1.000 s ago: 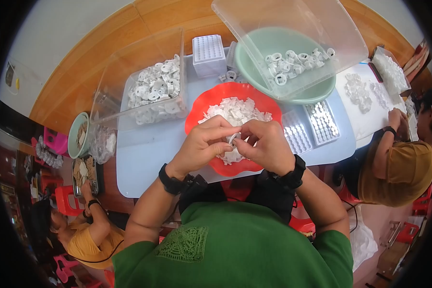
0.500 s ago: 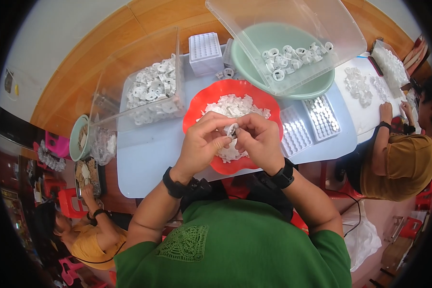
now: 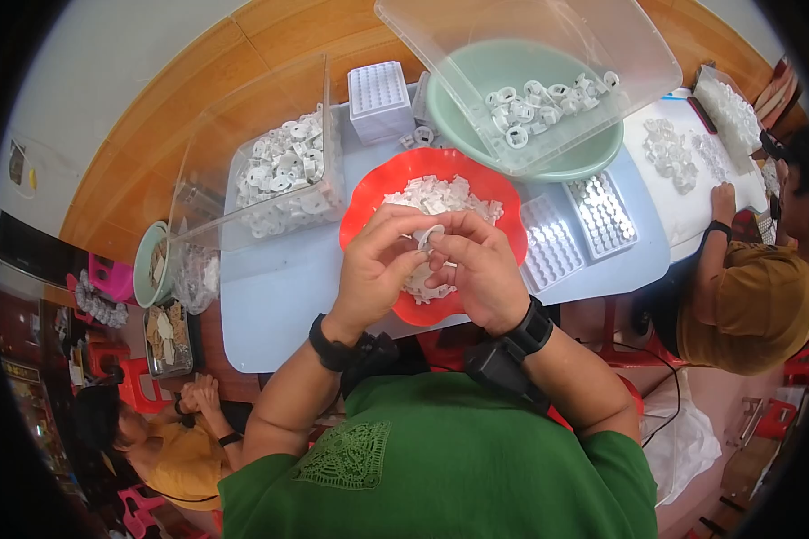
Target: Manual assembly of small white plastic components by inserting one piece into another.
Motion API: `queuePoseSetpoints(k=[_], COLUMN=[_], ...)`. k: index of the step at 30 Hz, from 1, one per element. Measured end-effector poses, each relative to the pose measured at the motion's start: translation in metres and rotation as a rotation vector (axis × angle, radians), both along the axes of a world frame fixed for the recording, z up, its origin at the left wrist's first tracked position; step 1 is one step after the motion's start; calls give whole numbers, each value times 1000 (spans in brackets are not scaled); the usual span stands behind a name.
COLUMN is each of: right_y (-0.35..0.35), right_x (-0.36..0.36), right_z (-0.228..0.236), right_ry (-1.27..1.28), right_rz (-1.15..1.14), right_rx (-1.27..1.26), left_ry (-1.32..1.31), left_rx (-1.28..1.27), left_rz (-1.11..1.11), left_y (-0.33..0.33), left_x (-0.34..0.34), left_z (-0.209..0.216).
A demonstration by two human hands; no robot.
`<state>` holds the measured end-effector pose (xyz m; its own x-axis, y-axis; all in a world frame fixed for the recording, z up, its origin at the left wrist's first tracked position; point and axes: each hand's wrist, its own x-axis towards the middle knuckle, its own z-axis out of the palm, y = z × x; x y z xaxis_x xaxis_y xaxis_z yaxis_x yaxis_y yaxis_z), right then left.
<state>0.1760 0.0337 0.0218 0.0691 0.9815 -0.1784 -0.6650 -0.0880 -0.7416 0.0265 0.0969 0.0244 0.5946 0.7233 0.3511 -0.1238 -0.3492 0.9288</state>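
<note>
White round part [image 3: 430, 237] is pinched by the nearly closed left hand [image 3: 375, 266], with the right hand [image 3: 487, 274] curled at it, its hold unclear, above the red bowl [image 3: 367, 190], and, probably light and stiff, is best taken by its rim.

At the grip: small white ring-shaped plastic piece [image 3: 430, 236], between left hand [image 3: 379, 265] and right hand [image 3: 485, 272]. Below: red scalloped plastic bowl [image 3: 360, 199], loose white plastic chips [image 3: 442, 194] in it. Left and beyond: clear rectangular plastic bin [image 3: 208, 199], white round plastic parts [image 3: 283, 169] inside. Beyond, slightly left: white box-shaped stack of trays [image 3: 382, 117]. Beyond, right: pale-green round plastic basin [image 3: 593, 162], clear rectangular plastic box [image 3: 635, 56] across it, white plastic rings [image 3: 530, 110] where the two overlap. Right: white rectangular plastic tray [image 3: 551, 242], second tray [image 3: 600, 216] just right of it. Under bowl, bin and trays: pale-blue flat board [image 3: 270, 310].
</note>
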Motion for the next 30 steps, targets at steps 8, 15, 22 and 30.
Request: queuePoseSetpoints(k=[8,15,22,30], right_y=[4,6,-3,-6], right_x=[3,-1,-5,-7], right_z=[-7,-10,-13,-5], right_ry=[-71,-110,-754,-946], right_rz=[26,-25,-236,-339], right_rx=[89,168,315,421], left_ry=[144,139,-44,-96], left_rx=[209,98,-350,-394], left_rz=[52,48,-36,-25], left_y=[-2,4,6,5], left_x=[1,-1,-10,-4], left_z=[12,9,1,1])
